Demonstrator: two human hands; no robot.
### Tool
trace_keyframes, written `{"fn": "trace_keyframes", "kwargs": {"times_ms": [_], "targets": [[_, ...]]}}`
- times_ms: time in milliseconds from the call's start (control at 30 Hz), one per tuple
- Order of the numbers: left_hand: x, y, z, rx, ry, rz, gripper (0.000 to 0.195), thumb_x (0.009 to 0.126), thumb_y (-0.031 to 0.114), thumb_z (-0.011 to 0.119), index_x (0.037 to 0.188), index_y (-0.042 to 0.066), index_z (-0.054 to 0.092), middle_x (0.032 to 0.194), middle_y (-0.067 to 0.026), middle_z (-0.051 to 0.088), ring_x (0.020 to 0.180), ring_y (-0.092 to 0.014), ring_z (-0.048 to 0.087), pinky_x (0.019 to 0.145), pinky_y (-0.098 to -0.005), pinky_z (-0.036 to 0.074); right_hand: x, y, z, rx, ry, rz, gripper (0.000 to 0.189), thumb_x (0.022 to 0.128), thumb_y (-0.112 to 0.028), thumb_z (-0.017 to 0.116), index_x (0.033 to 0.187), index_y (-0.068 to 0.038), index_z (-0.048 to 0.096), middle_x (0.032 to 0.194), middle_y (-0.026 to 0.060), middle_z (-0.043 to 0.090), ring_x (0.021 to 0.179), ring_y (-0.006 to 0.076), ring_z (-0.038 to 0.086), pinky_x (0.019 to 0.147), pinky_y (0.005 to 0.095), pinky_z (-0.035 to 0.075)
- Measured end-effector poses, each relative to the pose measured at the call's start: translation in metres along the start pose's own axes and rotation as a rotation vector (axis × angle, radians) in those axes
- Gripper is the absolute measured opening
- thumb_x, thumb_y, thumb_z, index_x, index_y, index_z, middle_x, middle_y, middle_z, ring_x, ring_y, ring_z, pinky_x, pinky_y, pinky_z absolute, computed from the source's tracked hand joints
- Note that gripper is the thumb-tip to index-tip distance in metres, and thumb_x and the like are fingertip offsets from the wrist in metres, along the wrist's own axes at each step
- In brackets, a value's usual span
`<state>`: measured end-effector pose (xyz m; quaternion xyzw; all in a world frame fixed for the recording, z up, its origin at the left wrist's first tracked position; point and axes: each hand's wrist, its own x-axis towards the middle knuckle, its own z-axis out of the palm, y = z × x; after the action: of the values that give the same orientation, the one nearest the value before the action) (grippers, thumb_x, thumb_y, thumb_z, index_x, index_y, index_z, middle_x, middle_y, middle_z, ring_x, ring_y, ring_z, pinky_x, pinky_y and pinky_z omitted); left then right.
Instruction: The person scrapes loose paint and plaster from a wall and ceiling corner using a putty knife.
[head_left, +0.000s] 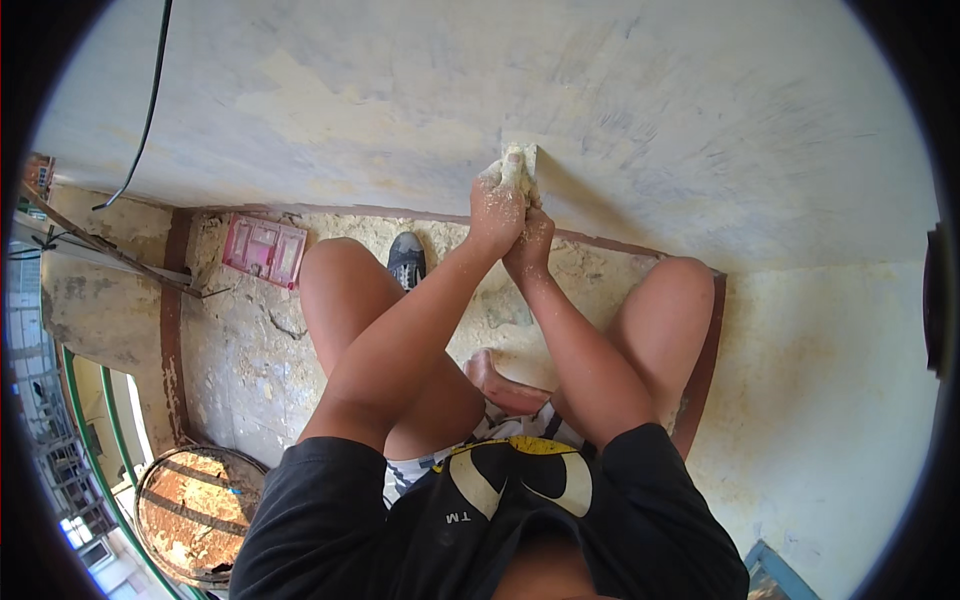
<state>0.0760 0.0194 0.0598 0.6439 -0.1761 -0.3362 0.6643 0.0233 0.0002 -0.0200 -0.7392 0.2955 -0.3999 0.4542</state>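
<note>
Both my hands are together on a scraper (532, 156), likely a putty knife, whose flat blade is against the wall (420, 97) in front of me. My left hand (501, 201), coated with pale dust and crumbs, is the upper one; one of its fingers lies extended along the blade. Just below and touching it, my right hand (531, 238) is closed around what seems to be the handle, which the fingers hide. The wall's paint is patchy, with cream, grey and bare-looking areas and many scratch marks.
Pale flakes litter the floor (247, 360) between my legs. A pink plastic panel (264, 250) lies at the left, near a dark shoe (407, 259). A round rusty lid or drum top (199, 510) stands lower left. A black cable (154, 105) hangs upper left. Another wall (810, 390) rises right.
</note>
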Motion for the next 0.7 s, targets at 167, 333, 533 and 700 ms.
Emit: {"fn": "trace_keyframes", "kwargs": {"times_ms": [167,333,533,700], "targets": [[0.0,0.002,0.001,0.016,-0.017,0.007,0.038,0.096,0.03,0.039,0.077,0.0,0.052,0.063,-0.0066,0.053,0.056,-0.013,0.05,0.053,-0.0274,0.042,-0.005,0.015,0.002,0.318,-0.035,0.289,0.028,0.081,-0.013,0.061,0.105,0.001,0.061,0.102,0.0131,0.065,0.099,0.0175,0.06,0.084,0.0301,0.045],[0.003,-0.008,-0.002,-0.057,0.017,0.023,0.04,0.096,0.031,0.038,0.075,0.0,0.051,0.063,-0.0071,0.053,0.055,-0.014,0.049,0.053,-0.0275,0.042,0.001,0.006,0.001,0.076,-0.062,0.096,0.03,0.081,-0.013,0.061,0.106,0.003,0.06,0.1,0.0141,0.065,0.098,0.0165,0.06,0.083,0.03,0.045],[0.004,-0.002,0.002,0.02,-0.028,0.02,0.04,0.097,0.032,0.037,0.074,0.001,0.05,0.062,-0.0065,0.053,0.055,-0.013,0.05,0.052,-0.0271,0.042,0.0,0.004,0.0,0.264,0.005,0.261,0.023,0.081,-0.014,0.061,0.099,0.0,0.063,0.097,0.0143,0.066,0.096,0.0212,0.061,0.084,0.0301,0.045],[0.011,0.008,-0.003,0.017,-0.024,0.109,0.04,0.097,0.032,0.038,0.074,0.001,0.05,0.062,-0.0066,0.054,0.055,-0.013,0.05,0.053,-0.0269,0.042,0.011,-0.006,-0.007,-0.001,-0.119,0.048,0.02,0.081,-0.015,0.06,0.096,-0.002,0.064,0.096,0.0151,0.066,0.095,0.0242,0.062,0.085,0.0307,0.045]]}}
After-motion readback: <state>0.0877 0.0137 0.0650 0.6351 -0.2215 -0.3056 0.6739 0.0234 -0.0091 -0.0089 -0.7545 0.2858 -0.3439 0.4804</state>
